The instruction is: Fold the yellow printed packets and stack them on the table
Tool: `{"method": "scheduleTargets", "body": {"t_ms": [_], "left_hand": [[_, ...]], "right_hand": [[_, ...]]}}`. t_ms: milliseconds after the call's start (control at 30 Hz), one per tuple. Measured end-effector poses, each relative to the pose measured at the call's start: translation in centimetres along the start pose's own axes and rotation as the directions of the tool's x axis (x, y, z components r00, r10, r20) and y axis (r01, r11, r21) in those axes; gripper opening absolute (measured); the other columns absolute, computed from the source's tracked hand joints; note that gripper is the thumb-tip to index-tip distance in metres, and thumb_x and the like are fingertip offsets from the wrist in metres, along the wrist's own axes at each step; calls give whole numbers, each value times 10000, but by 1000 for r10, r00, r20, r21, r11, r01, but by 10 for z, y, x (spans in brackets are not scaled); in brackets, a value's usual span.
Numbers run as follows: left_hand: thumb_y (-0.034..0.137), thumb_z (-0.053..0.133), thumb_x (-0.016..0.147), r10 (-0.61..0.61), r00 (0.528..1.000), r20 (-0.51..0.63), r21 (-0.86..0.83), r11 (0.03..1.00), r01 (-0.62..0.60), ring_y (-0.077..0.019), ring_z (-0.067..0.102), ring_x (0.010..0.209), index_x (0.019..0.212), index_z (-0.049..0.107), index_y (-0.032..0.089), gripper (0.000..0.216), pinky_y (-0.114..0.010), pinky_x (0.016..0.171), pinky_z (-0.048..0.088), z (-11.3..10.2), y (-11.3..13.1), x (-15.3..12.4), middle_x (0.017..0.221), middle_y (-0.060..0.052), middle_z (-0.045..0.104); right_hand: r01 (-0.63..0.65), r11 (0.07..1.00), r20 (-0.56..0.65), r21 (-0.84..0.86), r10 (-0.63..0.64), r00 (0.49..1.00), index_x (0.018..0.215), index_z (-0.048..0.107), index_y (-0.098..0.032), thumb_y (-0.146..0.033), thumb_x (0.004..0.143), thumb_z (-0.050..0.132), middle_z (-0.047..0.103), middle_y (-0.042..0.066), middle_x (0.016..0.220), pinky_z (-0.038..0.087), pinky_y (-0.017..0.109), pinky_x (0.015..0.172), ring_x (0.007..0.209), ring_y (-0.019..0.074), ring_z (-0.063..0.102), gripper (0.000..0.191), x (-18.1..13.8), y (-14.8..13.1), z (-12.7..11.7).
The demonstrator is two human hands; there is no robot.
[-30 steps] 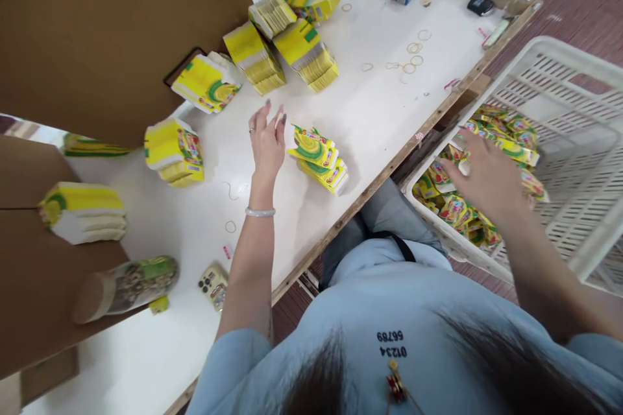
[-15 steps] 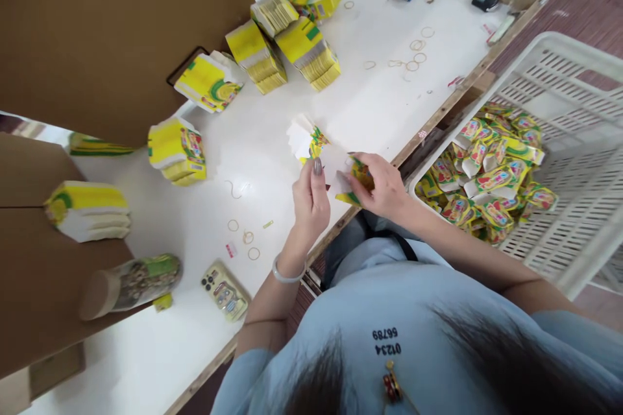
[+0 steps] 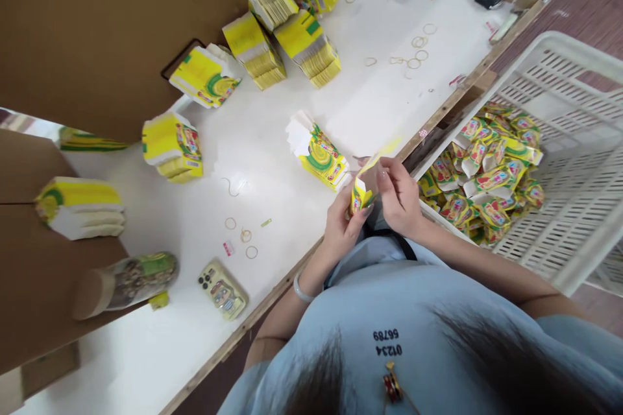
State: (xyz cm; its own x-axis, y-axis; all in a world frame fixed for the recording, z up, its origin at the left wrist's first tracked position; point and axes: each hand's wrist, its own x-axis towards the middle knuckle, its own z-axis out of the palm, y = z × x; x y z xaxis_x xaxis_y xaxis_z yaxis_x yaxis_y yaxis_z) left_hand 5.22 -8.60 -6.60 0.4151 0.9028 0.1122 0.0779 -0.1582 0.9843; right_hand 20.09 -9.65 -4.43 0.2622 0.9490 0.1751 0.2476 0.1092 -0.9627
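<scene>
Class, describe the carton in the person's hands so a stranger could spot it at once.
Find the white table, then its near edge beside the white basket. There the left hand and right hand hold one small yellow carton; unlike the flat stacks on the table, it is single and held aloft.

Basket cropped at right, carton blurred

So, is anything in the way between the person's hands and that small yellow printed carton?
Nothing visible is. Both hands grip the small yellow printed cardboard carton: the left hand around its lower end, the right hand pinching its open top flap. The stack of flat yellow cartons lies apart from them on the white table.
</scene>
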Motion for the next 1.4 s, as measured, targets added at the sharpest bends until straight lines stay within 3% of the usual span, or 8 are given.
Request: {"method": "scheduleTargets", "body": {"t_ms": [300,567,667,833,967,1200,1300,1400], "left_hand": [[635,593,946,-286,955,-78,-217,940,263,-255,709,1061,1241,718,201,540,-388,928,592,15,8,-13,1163,-112,762],[708,670,854,-413,908,-64,-316,872,375,-220,729,861,1083,759,169,592,-330,784,600,20,-1,-22,892,-67,784],[687,659,878,-402,910,-102,-322,879,352,-228,738,913,1227,702,193,606,-340,808,606,20,-1,-23,981,-82,783],[580,638,949,-305,944,-128,-316,915,253,-234,761,940,1624,202,337,839,-370,790,625,16,-4,-32,1099,-94,764],[538,663,945,-310,950,24,-246,920,307,-202,747,818,1574,335,270,759,-326,718,611,5,-8,-44,987,-81,771],[387,697,945,-209,960,188,-199,949,246,-159,724,844,1203,618,203,327,-266,758,582,-11,-5,-47,1031,-69,747],[412,607,1002,-202,968,150,-156,962,225,-163,699,886,1174,649,193,282,-272,783,561,-7,-6,-48,1050,-84,733],[473,567,1019,-241,965,101,-179,950,256,-179,701,922,1452,519,234,497,-308,808,568,-4,-6,-48,1193,-121,725]], "right_hand": [[-273,946,-19,173,280,960,1043,534,-283,-680,897,627,712,-1,744,567,338,642,666,205,691,433,-16,17,4],[-283,949,13,138,284,959,1002,569,-268,-641,924,609,703,16,751,560,347,655,658,202,671,383,-26,26,0],[-249,960,67,128,242,968,1161,577,-262,-602,963,569,705,24,812,576,352,678,685,199,673,394,-28,29,-1],[-128,992,-16,12,128,992,1247,607,-264,-525,948,622,665,119,1168,628,394,746,943,250,702,397,-36,30,-7],[-20,999,13,-42,20,1000,938,714,-258,-491,932,658,720,108,1111,625,434,903,1034,267,701,239,-43,28,-20],[-324,931,442,171,221,869,1045,742,-224,-464,973,639,775,39,874,619,286,716,783,165,733,272,-43,22,-42],[-256,948,367,191,173,914,901,740,-218,-438,974,653,749,22,831,606,252,700,756,139,717,247,-43,23,-40],[-142,979,246,146,103,964,1036,736,-236,-422,989,636,777,55,984,639,274,733,842,159,757,217,-45,27,-38]]}}
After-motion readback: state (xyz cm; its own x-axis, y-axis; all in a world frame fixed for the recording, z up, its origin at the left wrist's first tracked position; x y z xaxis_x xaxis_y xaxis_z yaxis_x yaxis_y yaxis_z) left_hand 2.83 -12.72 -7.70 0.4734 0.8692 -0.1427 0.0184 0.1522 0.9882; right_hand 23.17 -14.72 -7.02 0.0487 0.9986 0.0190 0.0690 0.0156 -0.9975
